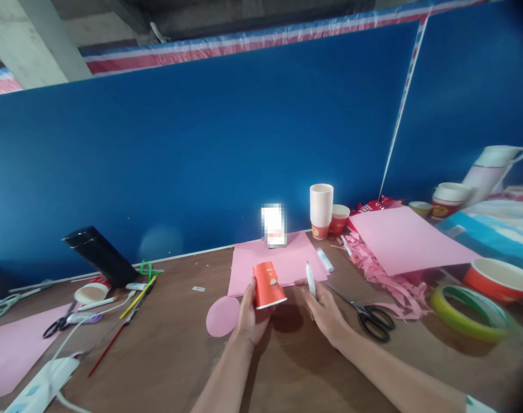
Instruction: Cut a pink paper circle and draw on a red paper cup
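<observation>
My left hand (249,314) is wrapped round a red paper cup (268,285), tilted with its white rim toward me. In my right hand (324,312), just right of the cup, is a white pen (310,278) with its tip pointing up and away. A pink paper circle (222,316) lies on the table left of my left hand. Behind the cup, pink sheets (296,258) lie flat, with a glue stick (325,260) at their right edge. Black-handled scissors (369,317) rest right of my right hand.
Stacked white cups (321,206) stand by the blue partition (201,143). At right are pink paper (410,238), shredded strips (384,275), green-yellow tape (448,318) and a red bowl (498,282). At left are a black bottle (100,255), a fallen cup (92,291) and a power strip (44,385).
</observation>
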Demonstrator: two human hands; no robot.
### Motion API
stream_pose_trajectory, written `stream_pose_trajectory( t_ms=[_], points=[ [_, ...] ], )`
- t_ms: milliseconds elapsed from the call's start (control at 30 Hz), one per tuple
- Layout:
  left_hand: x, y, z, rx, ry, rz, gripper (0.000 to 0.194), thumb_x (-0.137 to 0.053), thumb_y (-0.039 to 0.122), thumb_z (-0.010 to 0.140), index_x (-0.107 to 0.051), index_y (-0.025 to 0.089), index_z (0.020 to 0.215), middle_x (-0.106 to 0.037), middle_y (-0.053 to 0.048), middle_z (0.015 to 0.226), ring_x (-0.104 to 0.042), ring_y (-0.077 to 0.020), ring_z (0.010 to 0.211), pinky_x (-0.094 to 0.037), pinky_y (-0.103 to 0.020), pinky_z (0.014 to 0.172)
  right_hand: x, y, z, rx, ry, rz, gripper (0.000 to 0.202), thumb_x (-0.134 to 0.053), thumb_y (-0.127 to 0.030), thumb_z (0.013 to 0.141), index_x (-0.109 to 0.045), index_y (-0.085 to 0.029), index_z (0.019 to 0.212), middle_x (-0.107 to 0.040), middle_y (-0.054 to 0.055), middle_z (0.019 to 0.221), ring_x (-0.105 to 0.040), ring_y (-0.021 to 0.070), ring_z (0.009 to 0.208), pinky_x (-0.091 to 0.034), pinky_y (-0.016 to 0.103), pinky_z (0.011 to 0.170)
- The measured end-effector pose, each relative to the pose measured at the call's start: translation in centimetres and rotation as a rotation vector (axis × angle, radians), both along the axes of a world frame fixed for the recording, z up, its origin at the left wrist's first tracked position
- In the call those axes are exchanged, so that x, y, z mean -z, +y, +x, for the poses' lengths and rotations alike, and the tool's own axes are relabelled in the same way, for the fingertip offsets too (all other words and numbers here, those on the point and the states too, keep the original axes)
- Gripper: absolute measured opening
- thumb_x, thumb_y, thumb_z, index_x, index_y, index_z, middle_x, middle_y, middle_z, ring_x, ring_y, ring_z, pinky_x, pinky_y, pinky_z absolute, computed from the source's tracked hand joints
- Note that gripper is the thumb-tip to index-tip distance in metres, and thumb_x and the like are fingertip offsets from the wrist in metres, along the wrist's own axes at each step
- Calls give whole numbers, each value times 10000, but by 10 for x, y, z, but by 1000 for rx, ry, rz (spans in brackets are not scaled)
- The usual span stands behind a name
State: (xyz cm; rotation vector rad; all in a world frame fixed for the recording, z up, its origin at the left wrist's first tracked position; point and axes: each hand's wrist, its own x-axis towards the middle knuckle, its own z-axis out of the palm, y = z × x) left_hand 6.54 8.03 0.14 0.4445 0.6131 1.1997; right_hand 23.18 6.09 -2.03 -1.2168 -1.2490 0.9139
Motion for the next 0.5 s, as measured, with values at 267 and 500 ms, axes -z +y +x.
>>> stream_pose_trajectory(
  t_ms=[267, 500],
  points=[
    [2, 1, 0, -20, 21, -25, 388, -595, 389, 779, -594, 117, 1057, -643, -119, 1034, -618, -218, 902, -511, -338, 781, 4, 0, 0, -59, -44, -24, 323, -462, -390, 856, -582, -145, 1028, -314, -84, 471, -309, 83, 400, -263, 197, 385],
    [-1, -1, 1, -55, 47, -63, 402, -612, 390, 766, -600, 109, 1055, -653, -122, 1013, -631, -202, 842, -525, -323, 754, -4, -3, 0, -78, -88, -30, 286, -448, -398, 862, -571, -152, 938, -325, -76, 494, -326, 85, 415, -283, 200, 401]
  ],
)
